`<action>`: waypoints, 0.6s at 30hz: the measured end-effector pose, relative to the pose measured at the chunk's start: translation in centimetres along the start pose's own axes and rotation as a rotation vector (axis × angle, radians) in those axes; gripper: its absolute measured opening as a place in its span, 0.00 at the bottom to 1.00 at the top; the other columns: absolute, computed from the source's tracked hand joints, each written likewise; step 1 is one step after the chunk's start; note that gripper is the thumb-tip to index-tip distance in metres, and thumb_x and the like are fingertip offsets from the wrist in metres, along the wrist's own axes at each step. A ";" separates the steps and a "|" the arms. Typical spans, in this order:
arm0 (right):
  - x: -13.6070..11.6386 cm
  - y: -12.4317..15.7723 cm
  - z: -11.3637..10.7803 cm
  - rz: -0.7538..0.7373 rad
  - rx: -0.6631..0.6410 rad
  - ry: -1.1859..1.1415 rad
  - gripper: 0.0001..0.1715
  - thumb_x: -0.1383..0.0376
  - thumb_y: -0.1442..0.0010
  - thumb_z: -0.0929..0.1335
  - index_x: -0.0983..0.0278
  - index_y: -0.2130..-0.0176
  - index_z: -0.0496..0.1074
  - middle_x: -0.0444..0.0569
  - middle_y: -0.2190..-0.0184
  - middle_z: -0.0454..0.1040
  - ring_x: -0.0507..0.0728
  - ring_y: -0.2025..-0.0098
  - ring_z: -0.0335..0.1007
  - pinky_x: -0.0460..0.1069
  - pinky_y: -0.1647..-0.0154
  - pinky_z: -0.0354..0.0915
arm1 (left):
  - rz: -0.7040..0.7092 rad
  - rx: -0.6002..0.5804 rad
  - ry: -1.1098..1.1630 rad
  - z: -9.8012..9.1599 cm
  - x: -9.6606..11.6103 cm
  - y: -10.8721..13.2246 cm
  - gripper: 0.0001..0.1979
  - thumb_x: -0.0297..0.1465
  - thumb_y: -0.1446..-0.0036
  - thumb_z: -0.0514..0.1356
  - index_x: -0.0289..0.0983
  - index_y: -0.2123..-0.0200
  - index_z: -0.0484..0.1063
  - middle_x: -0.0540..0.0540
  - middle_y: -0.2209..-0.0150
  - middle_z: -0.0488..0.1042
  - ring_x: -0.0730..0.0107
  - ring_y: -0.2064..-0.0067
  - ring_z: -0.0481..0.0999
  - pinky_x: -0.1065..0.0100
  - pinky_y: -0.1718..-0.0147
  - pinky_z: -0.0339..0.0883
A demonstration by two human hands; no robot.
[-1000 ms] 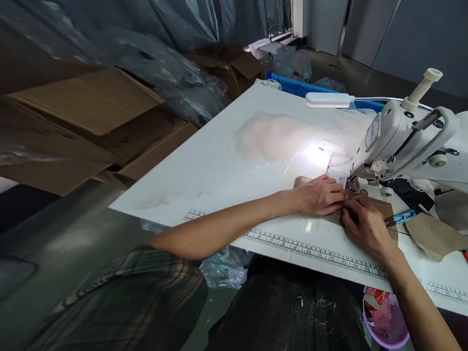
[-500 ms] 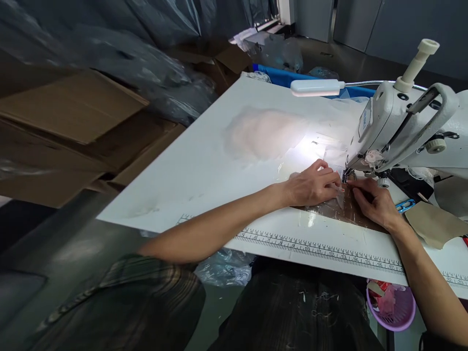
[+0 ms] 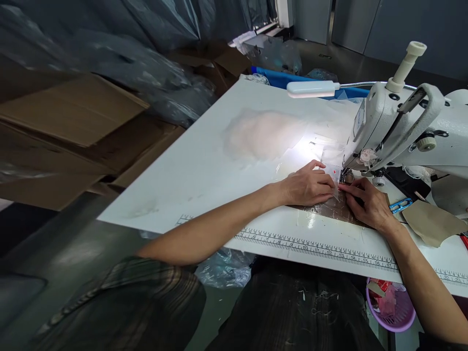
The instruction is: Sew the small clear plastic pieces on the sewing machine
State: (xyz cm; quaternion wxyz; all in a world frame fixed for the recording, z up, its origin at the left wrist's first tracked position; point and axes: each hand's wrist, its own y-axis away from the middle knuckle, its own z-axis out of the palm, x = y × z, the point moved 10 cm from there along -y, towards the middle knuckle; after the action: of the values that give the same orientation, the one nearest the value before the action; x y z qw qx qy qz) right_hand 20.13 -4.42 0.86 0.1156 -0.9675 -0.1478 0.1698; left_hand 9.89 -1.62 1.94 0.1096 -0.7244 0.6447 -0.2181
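Note:
A brown piece under clear plastic film (image 3: 331, 210) lies flat on the white sewing table (image 3: 219, 161), its far edge at the needle of the white sewing machine (image 3: 398, 129). My left hand (image 3: 309, 185) rests palm down on the piece, fingers stretched toward the presser foot. My right hand (image 3: 365, 200) lies on the piece just right of it, fingers curled and pinched on the edge near the needle. The machine's lamp (image 3: 310, 88) throws a bright spot on the table behind my hands.
Blue thread snips (image 3: 401, 205) and a tan fabric piece (image 3: 431, 223) lie right of my right hand. A printed ruler (image 3: 318, 246) runs along the table's near edge. A purple basket (image 3: 393, 309) hangs below. Cardboard boxes (image 3: 73, 131) and plastic sheeting stand left.
Both hands slid the piece toward the needle and now sit closer to the presser foot. The view shifted slightly left and down.

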 end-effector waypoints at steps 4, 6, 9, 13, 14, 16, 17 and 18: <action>-0.4 0.1 -0.1 -0.052 0.008 -0.029 0.20 0.62 0.35 0.63 0.53 0.48 0.78 0.52 0.59 0.75 0.55 0.64 0.71 0.49 0.68 0.68 | 0.033 0.002 -0.062 0.1 0.3 -0.1 0.15 0.31 0.31 0.51 0.41 0.64 0.77 0.48 0.57 0.80 0.72 0.56 0.78 0.55 0.40 0.58; -0.5 0.1 -0.1 -0.073 0.009 -0.022 0.20 0.62 0.35 0.63 0.52 0.48 0.77 0.52 0.59 0.75 0.55 0.65 0.71 0.49 0.69 0.68 | 0.025 -0.009 -0.084 0.3 0.3 -0.1 0.16 0.31 0.30 0.50 0.41 0.64 0.77 0.48 0.59 0.81 0.72 0.56 0.78 0.57 0.40 0.59; -0.5 0.1 0.2 -0.089 -0.005 0.013 0.21 0.63 0.35 0.63 0.53 0.47 0.77 0.52 0.59 0.75 0.55 0.65 0.70 0.48 0.70 0.67 | 0.040 -0.024 -0.086 0.5 0.3 -0.2 0.15 0.31 0.30 0.50 0.42 0.63 0.77 0.50 0.60 0.81 0.73 0.58 0.78 0.58 0.41 0.60; -0.7 0.0 0.2 -0.089 0.005 0.054 0.20 0.62 0.36 0.64 0.54 0.48 0.78 0.52 0.58 0.76 0.55 0.64 0.70 0.47 0.69 0.66 | 0.107 -0.028 -0.161 0.4 0.9 -0.2 0.13 0.30 0.31 0.52 0.41 0.63 0.76 0.50 0.60 0.81 0.73 0.61 0.78 0.58 0.42 0.62; -0.7 0.0 0.1 -0.081 0.011 0.056 0.19 0.62 0.36 0.64 0.55 0.48 0.78 0.52 0.57 0.76 0.55 0.63 0.70 0.47 0.69 0.67 | 0.140 -0.016 -0.191 0.3 1.2 -0.2 0.13 0.30 0.31 0.52 0.40 0.64 0.76 0.50 0.61 0.81 0.73 0.62 0.78 0.58 0.43 0.62; -0.4 0.0 -0.1 -0.046 0.021 0.043 0.19 0.63 0.36 0.64 0.55 0.48 0.78 0.52 0.57 0.76 0.54 0.63 0.71 0.47 0.68 0.67 | 0.209 0.025 -0.244 -0.1 2.0 -0.2 0.14 0.29 0.31 0.52 0.38 0.66 0.76 0.49 0.61 0.81 0.73 0.62 0.78 0.58 0.44 0.63; -0.2 0.0 -0.1 -0.024 0.026 0.030 0.20 0.63 0.36 0.64 0.56 0.48 0.78 0.52 0.57 0.76 0.54 0.64 0.71 0.47 0.67 0.68 | 0.235 0.047 -0.263 -0.3 2.3 -0.2 0.15 0.28 0.31 0.52 0.38 0.67 0.76 0.48 0.61 0.81 0.73 0.62 0.78 0.58 0.44 0.63; 0.1 0.0 -0.2 0.000 0.028 0.013 0.20 0.63 0.36 0.64 0.56 0.48 0.77 0.51 0.57 0.76 0.54 0.64 0.71 0.47 0.67 0.68 | 0.252 0.068 -0.276 -0.5 2.5 -0.3 0.15 0.27 0.32 0.52 0.37 0.68 0.76 0.48 0.60 0.81 0.73 0.62 0.78 0.59 0.45 0.64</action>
State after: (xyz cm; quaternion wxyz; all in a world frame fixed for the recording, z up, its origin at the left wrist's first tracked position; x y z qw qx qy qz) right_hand 20.27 -4.46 1.02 0.1302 -0.9668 -0.1445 0.1654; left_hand 10.09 -3.96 2.93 0.2476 -0.6567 0.7017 -0.1228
